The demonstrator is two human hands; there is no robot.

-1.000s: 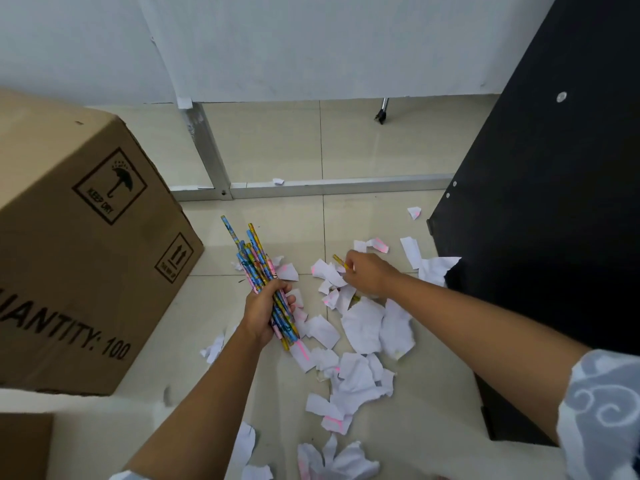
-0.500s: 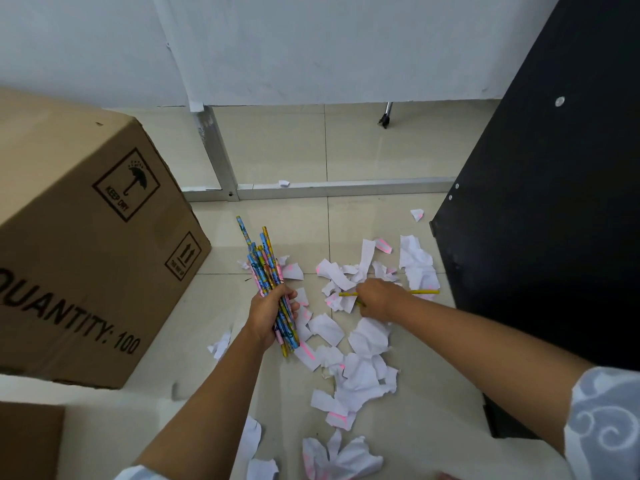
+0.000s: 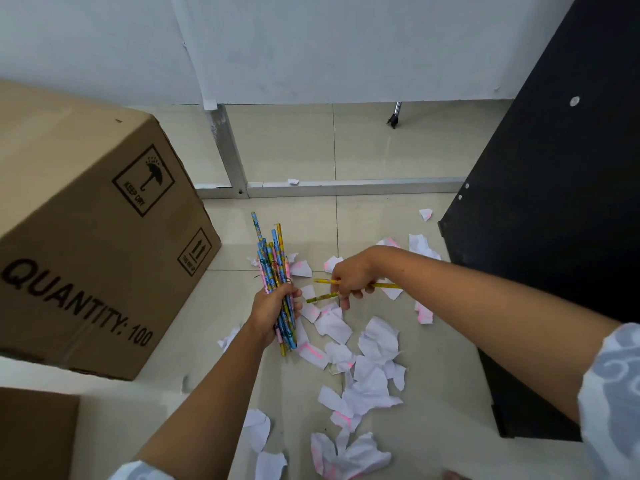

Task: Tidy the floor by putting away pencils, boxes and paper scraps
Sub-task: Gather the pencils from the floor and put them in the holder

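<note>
Now the right hand (image 3: 351, 277) is lifted clear of the beige tiled floor (image 3: 374, 157) and holds two yellow pencils (image 3: 384, 285) pinched in its fingers, where half a second ago it was down among the scraps with only one. Its forearm reaches in from the right, wrist bent, knuckles up, the pencil tips pointing toward the left hand (image 3: 272, 311). That hand is clenched around a bundle of blue, pink and yellow patterned pencils (image 3: 273, 268), held nearly upright just right of the big brown cardboard box printed "QUANTITY: 100" (image 3: 93, 237), much as before. Torn white paper scraps with pink marks (image 3: 372, 362) lie scattered on the floor right of the box, under and below both hands.
</note>
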